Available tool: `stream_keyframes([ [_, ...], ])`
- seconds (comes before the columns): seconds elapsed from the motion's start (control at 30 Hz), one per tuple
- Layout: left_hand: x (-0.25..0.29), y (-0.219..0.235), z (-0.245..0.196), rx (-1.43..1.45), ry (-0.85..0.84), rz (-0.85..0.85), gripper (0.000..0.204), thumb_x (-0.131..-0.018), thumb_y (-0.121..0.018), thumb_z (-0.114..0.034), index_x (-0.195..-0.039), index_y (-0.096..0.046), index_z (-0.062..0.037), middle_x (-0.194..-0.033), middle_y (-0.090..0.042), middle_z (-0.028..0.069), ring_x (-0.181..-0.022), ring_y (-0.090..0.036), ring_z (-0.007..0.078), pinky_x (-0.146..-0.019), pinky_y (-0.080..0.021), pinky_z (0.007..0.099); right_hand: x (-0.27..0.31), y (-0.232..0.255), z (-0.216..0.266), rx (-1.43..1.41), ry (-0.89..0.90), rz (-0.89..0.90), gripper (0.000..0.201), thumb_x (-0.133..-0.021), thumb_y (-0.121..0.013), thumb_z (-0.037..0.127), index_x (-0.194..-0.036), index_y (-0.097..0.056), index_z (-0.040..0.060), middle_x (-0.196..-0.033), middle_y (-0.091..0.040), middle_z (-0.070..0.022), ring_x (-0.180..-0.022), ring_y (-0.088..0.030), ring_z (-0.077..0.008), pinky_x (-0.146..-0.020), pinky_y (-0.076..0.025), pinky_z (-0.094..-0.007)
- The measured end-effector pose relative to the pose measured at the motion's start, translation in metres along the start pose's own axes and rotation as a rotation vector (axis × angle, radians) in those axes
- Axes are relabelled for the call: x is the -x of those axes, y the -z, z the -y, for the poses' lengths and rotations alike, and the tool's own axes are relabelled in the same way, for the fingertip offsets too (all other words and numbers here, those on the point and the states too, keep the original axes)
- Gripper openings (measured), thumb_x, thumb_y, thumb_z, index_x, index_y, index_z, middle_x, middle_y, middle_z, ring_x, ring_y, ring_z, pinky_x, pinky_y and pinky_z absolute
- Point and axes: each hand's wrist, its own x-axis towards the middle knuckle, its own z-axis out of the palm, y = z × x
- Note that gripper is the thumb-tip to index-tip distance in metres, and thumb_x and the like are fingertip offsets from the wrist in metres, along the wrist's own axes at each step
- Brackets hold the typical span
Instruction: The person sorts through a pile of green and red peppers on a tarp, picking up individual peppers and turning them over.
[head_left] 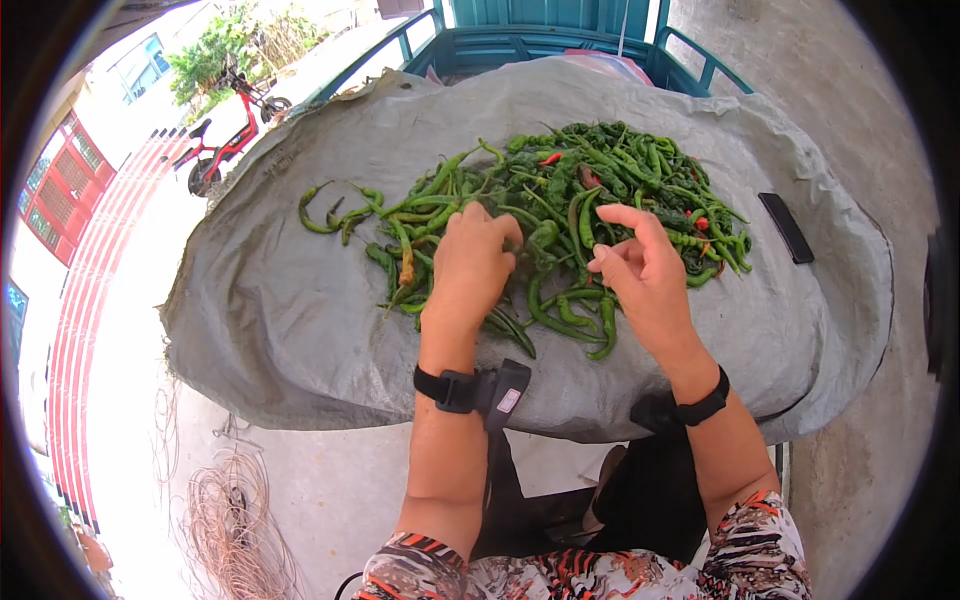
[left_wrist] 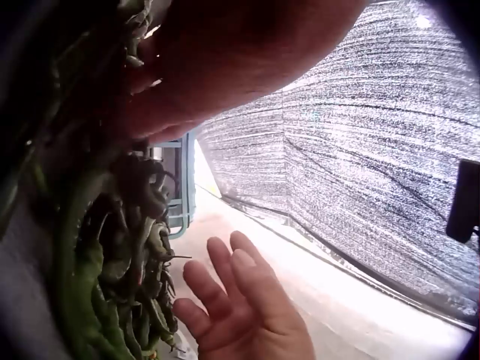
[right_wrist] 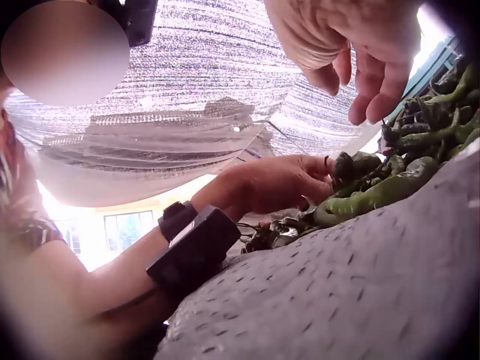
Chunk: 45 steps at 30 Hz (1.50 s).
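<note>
The green peppers (head_left: 640, 165) lie in a pile on the big gray sheet (head_left: 300, 300). Your left hand (head_left: 473, 262) touches the left part of the pile; its fingertips are hidden, so I can't tell if it has one. Your right hand (head_left: 648, 268) is over the near right part, fingers loose and apart, holding nothing. A black phone (head_left: 786, 228) lies to the right.
</note>
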Motion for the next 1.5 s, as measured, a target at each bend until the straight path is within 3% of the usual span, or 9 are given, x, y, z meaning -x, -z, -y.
stream_keyframes([
  [0.17, -0.009, 0.024, -0.016, 0.433, 0.036, -0.208, 0.030, -0.079, -0.072, -0.007, -0.108, -0.070, -0.0119, -0.084, -0.059, 0.0031, -0.077, -0.059, 0.0159, -0.068, -0.047, 0.0304, 0.000, 0.000, 0.001, 0.023, 0.018, 0.017, 0.034, -0.088, -0.062, 0.002, -0.122, -0.057, 0.0021, -0.111, -0.057, -0.0091, -0.075, -0.064, -0.0124, -0.065, -0.050, -0.0246],
  [0.37, -0.007, 0.032, -0.038, 1.031, 0.119, 0.009, 0.020, -0.095, -0.062, -0.014, -0.108, -0.068, -0.0009, -0.081, -0.060, -0.0022, -0.070, -0.055, 0.0064, -0.061, -0.047, 0.0217, 0.004, -0.004, 0.005, -0.073, -0.029, 0.127, 0.033, -0.091, -0.065, 0.010, -0.122, -0.056, 0.0003, -0.099, -0.065, -0.0081, -0.068, -0.062, -0.0103, -0.061, -0.050, -0.0236],
  [0.7, -0.008, 0.012, -0.060, 0.891, -0.054, 0.019, 0.038, -0.103, -0.050, -0.033, -0.109, -0.071, -0.0017, -0.088, -0.064, 0.0033, -0.073, -0.057, 0.0073, -0.058, -0.043, 0.0222, 0.001, -0.003, 0.006, -0.304, -0.298, 0.222, 0.040, -0.093, -0.064, 0.013, -0.128, -0.049, 0.0010, -0.091, -0.066, -0.0055, -0.064, -0.062, -0.0100, -0.055, -0.048, -0.0222],
  [0.83, -0.012, 0.026, -0.046, 1.000, 0.253, -0.075, 0.058, -0.104, -0.037, -0.049, -0.113, -0.069, -0.0026, -0.093, -0.067, 0.0049, -0.074, -0.058, 0.0104, -0.059, -0.043, 0.0249, -0.001, 0.001, 0.004, -0.293, -0.285, 0.161, 0.039, -0.093, -0.064, 0.013, -0.127, -0.049, 0.0007, -0.087, -0.064, -0.0043, -0.063, -0.061, -0.0090, -0.055, -0.048, -0.0222],
  [1.03, -0.012, -0.005, 0.009, 0.479, 0.256, -0.219, 0.029, -0.095, -0.054, -0.023, -0.112, -0.067, -0.0033, -0.096, -0.068, 0.0087, -0.080, -0.064, 0.0143, -0.069, -0.051, 0.0314, -0.002, 0.000, 0.000, -0.198, -0.195, 0.052, 0.035, -0.093, -0.063, 0.013, -0.124, -0.052, 0.0011, -0.085, -0.062, -0.0037, -0.060, -0.057, -0.0075, -0.055, -0.046, -0.0221],
  [1.13, -0.009, -0.010, 0.002, 0.137, 0.041, -0.176, 0.026, -0.092, -0.055, -0.019, -0.111, -0.068, -0.0069, -0.101, -0.067, 0.0115, -0.089, -0.066, 0.0246, -0.075, -0.051, 0.0390, 0.000, -0.002, -0.001, -0.165, -0.144, 0.062, 0.033, -0.093, -0.062, 0.012, -0.123, -0.052, 0.0016, -0.085, -0.062, -0.0044, -0.061, -0.057, -0.0074, -0.055, -0.047, -0.0225],
  [1.17, -0.005, -0.011, -0.007, 0.100, 0.183, -0.088, 0.023, -0.089, -0.056, -0.016, -0.107, -0.070, -0.0131, -0.103, -0.064, 0.0133, -0.096, -0.063, 0.0320, -0.081, -0.050, 0.0426, 0.001, -0.002, -0.001, -0.155, -0.128, 0.074, 0.033, -0.093, -0.062, 0.012, -0.123, -0.052, 0.0019, -0.086, -0.063, -0.0048, -0.061, -0.057, -0.0074, -0.055, -0.047, -0.0227],
  [1.37, -0.007, -0.009, -0.014, -0.056, 0.233, -0.030, 0.016, -0.085, -0.062, -0.017, -0.099, -0.069, -0.0163, -0.098, -0.065, 0.0101, -0.090, -0.064, 0.0313, -0.076, -0.051, 0.0426, 0.003, -0.006, -0.002, -0.083, -0.119, 0.155, 0.033, -0.092, -0.060, 0.008, -0.123, -0.053, 0.0023, -0.090, -0.065, -0.0072, -0.062, -0.060, -0.0093, -0.056, -0.049, -0.0245],
  [1.5, -0.010, -0.004, -0.011, 0.252, 0.299, -0.264, 0.015, -0.082, -0.063, -0.015, -0.096, -0.066, -0.0102, -0.084, -0.065, 0.0092, -0.077, -0.065, 0.0263, -0.067, -0.050, 0.0389, 0.003, -0.005, 0.002, -0.065, -0.110, 0.155, 0.031, -0.092, -0.059, 0.007, -0.122, -0.054, 0.0019, -0.089, -0.066, -0.0073, -0.062, -0.061, -0.0102, -0.056, -0.050, -0.0248],
])
